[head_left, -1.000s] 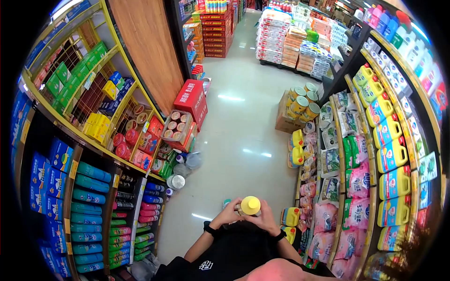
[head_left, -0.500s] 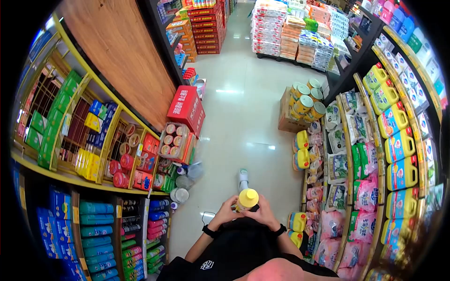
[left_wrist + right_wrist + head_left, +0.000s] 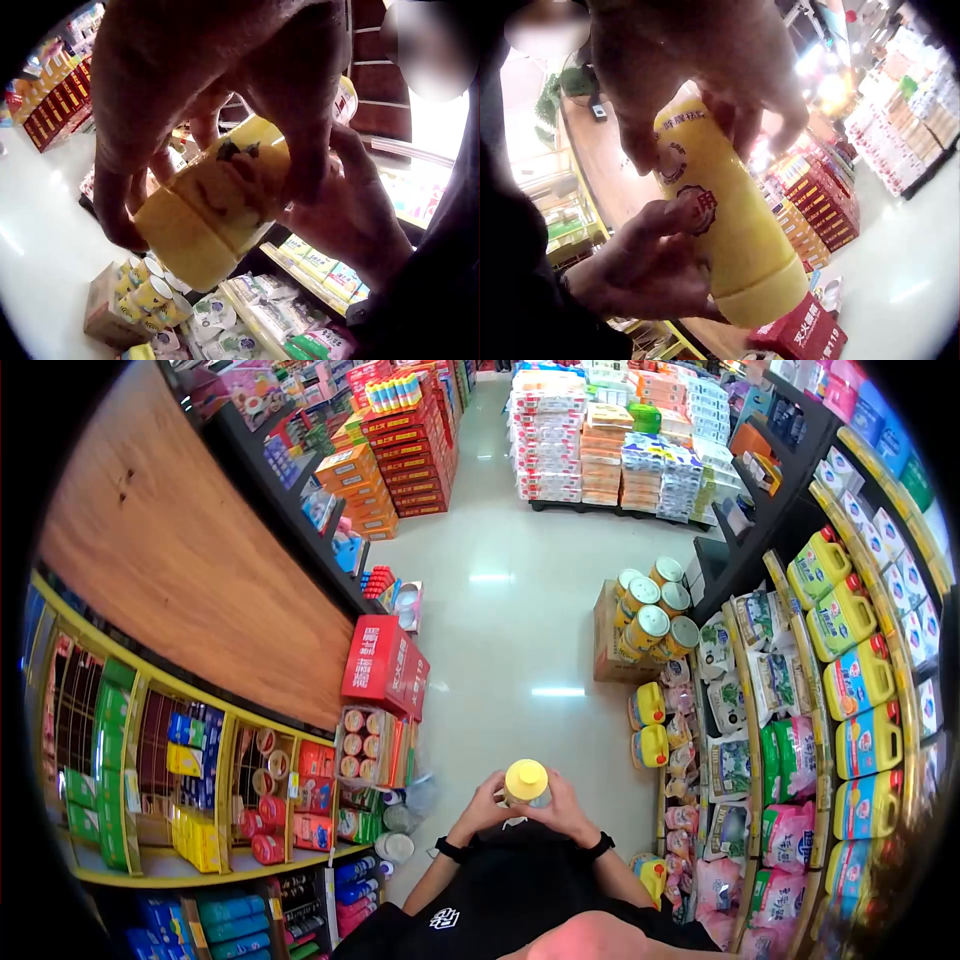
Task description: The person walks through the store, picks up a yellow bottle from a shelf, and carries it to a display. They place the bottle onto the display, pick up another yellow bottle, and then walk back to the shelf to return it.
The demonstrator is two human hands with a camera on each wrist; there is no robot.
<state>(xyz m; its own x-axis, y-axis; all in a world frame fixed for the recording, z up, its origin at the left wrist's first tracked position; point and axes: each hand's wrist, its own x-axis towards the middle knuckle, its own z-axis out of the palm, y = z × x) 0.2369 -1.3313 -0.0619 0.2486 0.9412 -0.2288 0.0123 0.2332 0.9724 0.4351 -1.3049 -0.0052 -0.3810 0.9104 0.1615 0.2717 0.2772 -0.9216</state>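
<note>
Both hands hold a yellow bottle upright in front of the chest, its yellow cap toward the head camera. My left hand grips it from the left, fingers and thumb around the side. From the other side my right hand grips it too. In the left wrist view the squarish yellow bottle shows a printed picture, partly covered by fingers. Dark lettering and a round red-and-black badge appear on the bottle in the right wrist view, where the left thumb presses near the badge.
Shelves of yellow jugs and bagged goods line the right. A carton of cans stands on the floor beside them. To the left are a yellow-framed shelf and a red box. Stacked packs stand ahead across the aisle floor.
The head view has shifted, so shelves and boxes sit lower in it. A shoe seen ahead of the bottle half a second ago is out of sight. Both hands still hold the bottle.
</note>
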